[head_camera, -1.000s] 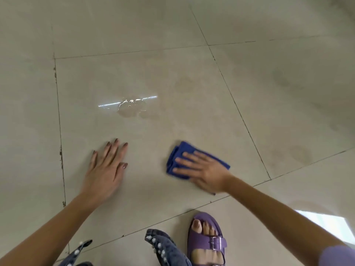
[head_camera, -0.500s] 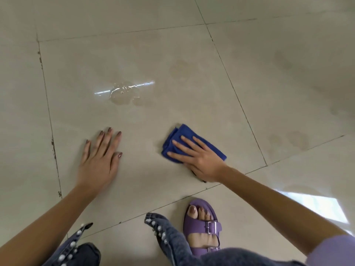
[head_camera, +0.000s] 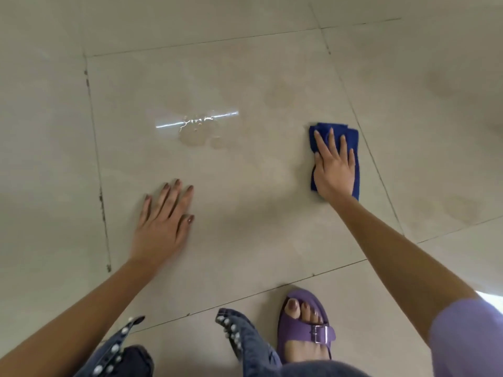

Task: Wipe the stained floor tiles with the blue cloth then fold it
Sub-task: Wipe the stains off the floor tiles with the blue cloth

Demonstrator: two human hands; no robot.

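Observation:
A folded blue cloth point(head_camera: 351, 137) lies flat on the beige floor tile point(head_camera: 245, 219), near that tile's right seam. My right hand point(head_camera: 333, 167) presses down on the cloth with fingers spread, palm covering its middle. My left hand point(head_camera: 163, 221) rests flat on the same tile, fingers apart, holding nothing. A small wet puddle point(head_camera: 196, 134) with a bright light streak sits above my left hand, apart from the cloth. Faint brownish stains point(head_camera: 280, 96) mark the tile beyond the puddle.
More dull stains point(head_camera: 460, 208) show on the tile to the right. My foot in a purple sandal point(head_camera: 306, 327) stands at the bottom, beside beaded denim trouser hems point(head_camera: 239, 333). Dark dirty grout point(head_camera: 102, 202) runs along the left seam.
My right hand has slid the blue cloth to the right and farther away across the tile, and now points straight ahead. My left hand stays planted in place.

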